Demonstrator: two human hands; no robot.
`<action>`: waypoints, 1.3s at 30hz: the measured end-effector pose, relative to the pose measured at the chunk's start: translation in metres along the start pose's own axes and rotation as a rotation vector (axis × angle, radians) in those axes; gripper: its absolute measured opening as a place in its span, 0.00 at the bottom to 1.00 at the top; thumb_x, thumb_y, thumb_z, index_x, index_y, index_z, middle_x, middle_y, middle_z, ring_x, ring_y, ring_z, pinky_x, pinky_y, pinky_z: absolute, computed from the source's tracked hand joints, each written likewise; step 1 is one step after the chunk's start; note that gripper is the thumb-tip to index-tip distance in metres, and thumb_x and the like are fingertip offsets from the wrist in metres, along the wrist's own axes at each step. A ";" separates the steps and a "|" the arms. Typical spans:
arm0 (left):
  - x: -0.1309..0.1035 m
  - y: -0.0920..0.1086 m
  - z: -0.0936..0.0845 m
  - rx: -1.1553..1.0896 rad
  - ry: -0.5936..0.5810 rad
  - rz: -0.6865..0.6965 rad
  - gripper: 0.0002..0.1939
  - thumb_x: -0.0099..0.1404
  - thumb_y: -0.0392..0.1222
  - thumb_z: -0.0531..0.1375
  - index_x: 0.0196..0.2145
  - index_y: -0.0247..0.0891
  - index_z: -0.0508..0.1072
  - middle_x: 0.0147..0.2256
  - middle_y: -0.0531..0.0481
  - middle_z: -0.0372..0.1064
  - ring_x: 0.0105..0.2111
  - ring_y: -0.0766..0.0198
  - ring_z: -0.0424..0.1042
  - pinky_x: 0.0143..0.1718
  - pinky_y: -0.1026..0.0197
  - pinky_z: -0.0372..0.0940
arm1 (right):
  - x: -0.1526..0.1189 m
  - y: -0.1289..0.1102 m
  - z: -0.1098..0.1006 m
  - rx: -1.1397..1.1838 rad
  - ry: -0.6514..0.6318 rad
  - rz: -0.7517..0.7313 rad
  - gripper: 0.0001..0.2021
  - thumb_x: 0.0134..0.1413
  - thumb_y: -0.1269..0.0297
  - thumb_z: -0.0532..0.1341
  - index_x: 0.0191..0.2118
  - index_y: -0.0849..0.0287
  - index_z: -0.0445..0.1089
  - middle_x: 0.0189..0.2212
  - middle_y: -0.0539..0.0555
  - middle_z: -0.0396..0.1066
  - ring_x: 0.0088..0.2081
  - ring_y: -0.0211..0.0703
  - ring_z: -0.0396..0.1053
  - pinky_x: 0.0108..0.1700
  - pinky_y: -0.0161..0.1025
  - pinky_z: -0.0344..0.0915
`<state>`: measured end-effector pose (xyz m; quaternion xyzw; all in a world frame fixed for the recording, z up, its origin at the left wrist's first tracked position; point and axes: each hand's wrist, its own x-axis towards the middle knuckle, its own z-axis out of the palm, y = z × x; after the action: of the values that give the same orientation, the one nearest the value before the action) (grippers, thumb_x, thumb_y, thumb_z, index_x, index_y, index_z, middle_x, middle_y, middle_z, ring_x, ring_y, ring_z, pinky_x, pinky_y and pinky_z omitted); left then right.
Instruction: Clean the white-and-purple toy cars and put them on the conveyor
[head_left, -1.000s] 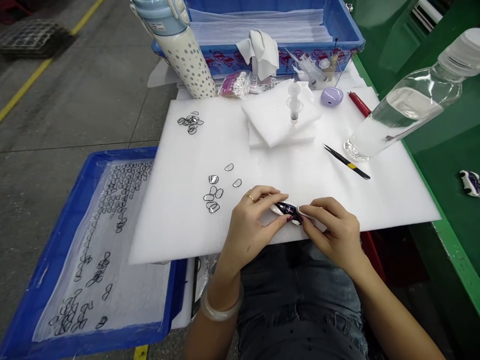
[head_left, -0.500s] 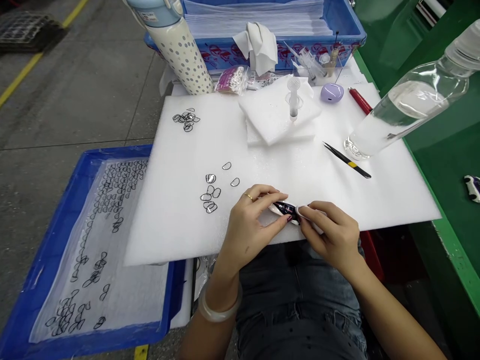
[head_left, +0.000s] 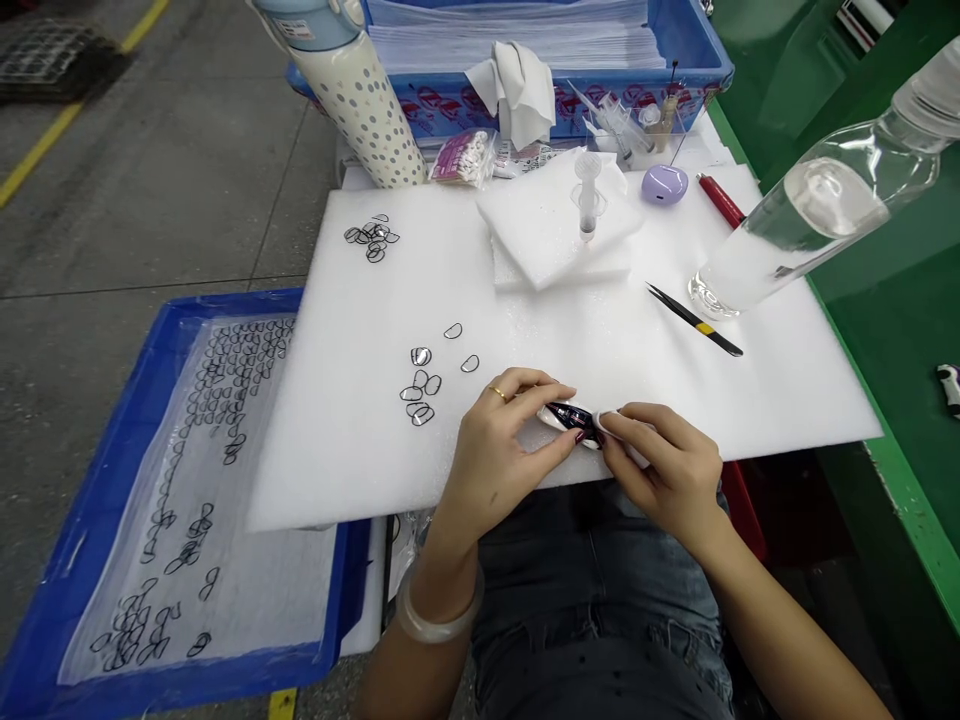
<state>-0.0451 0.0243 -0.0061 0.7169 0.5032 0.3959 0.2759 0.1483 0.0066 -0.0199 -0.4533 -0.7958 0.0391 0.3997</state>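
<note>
Both hands meet at the near edge of the foam sheet (head_left: 600, 330). Left hand (head_left: 499, 450) pinches a small dark part (head_left: 571, 417), fingers closed on it; right hand (head_left: 664, 465) presses a white pad (head_left: 609, 424) against its end. Loose rings (head_left: 420, 390) lie just left; tweezers (head_left: 694, 322) lie beyond the right hand.

A small white-and-dark glossy part (head_left: 571, 417) is lying flat near the front edge of the white foam sheet (head_left: 525, 330).

— Foam sheet (head_left: 525, 330): what's on it?
— Tweezers (head_left: 694, 320) right, beside bottle (head_left: 810, 215); syringe (head_left: 587, 205) behind, on foam pads (head_left: 540, 240); lens rings (head_left: 421, 385) left of hands.
— Left of the sheet?
— Tray (head_left: 90, 520), lower.
</note>
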 end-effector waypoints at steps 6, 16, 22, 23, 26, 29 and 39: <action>0.000 -0.001 0.000 0.001 0.001 -0.004 0.15 0.58 0.34 0.69 0.44 0.40 0.77 0.43 0.48 0.71 0.44 0.57 0.73 0.47 0.53 0.70 | -0.002 0.000 0.000 -0.022 -0.014 -0.029 0.10 0.59 0.74 0.62 0.45 0.55 0.72 0.35 0.53 0.75 0.33 0.40 0.73 0.34 0.36 0.72; 0.000 -0.001 -0.001 0.003 -0.003 0.002 0.14 0.59 0.35 0.68 0.44 0.42 0.78 0.42 0.47 0.72 0.44 0.56 0.73 0.47 0.52 0.71 | -0.002 0.001 0.001 -0.084 -0.039 -0.114 0.10 0.59 0.74 0.62 0.46 0.59 0.71 0.36 0.56 0.76 0.30 0.42 0.71 0.31 0.40 0.69; -0.001 -0.005 -0.007 -0.079 -0.068 0.026 0.18 0.60 0.34 0.68 0.49 0.43 0.77 0.46 0.47 0.72 0.47 0.57 0.73 0.51 0.51 0.70 | -0.001 -0.001 -0.003 0.031 0.095 -0.018 0.10 0.58 0.76 0.62 0.44 0.58 0.72 0.35 0.54 0.75 0.34 0.41 0.75 0.34 0.36 0.72; -0.002 -0.006 -0.007 -0.076 -0.062 0.028 0.18 0.60 0.33 0.68 0.49 0.42 0.77 0.46 0.47 0.72 0.47 0.57 0.73 0.51 0.51 0.70 | -0.001 -0.002 -0.004 0.020 0.092 -0.037 0.10 0.58 0.76 0.62 0.44 0.58 0.72 0.35 0.55 0.75 0.33 0.41 0.74 0.33 0.36 0.72; -0.002 -0.006 -0.005 -0.059 -0.041 0.041 0.17 0.61 0.32 0.67 0.48 0.41 0.77 0.45 0.47 0.71 0.47 0.58 0.72 0.50 0.52 0.70 | -0.001 -0.001 -0.004 -0.032 0.041 -0.100 0.08 0.59 0.74 0.61 0.43 0.59 0.73 0.37 0.57 0.74 0.31 0.39 0.73 0.30 0.35 0.70; -0.002 -0.006 -0.004 -0.054 -0.043 0.049 0.17 0.61 0.32 0.67 0.48 0.39 0.77 0.44 0.47 0.71 0.46 0.58 0.72 0.49 0.52 0.70 | -0.003 0.001 -0.002 -0.118 0.024 -0.154 0.08 0.60 0.73 0.61 0.43 0.59 0.73 0.37 0.57 0.73 0.29 0.38 0.70 0.27 0.34 0.68; -0.001 -0.007 -0.004 -0.030 -0.038 0.074 0.18 0.59 0.31 0.68 0.47 0.38 0.76 0.44 0.47 0.72 0.46 0.58 0.72 0.50 0.51 0.70 | 0.024 0.003 -0.025 -0.089 -0.174 -0.392 0.09 0.61 0.73 0.59 0.46 0.60 0.72 0.31 0.53 0.73 0.27 0.37 0.67 0.26 0.35 0.65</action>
<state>-0.0526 0.0254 -0.0100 0.7380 0.4651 0.3999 0.2814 0.1604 0.0189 0.0107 -0.3018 -0.9012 -0.0356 0.3089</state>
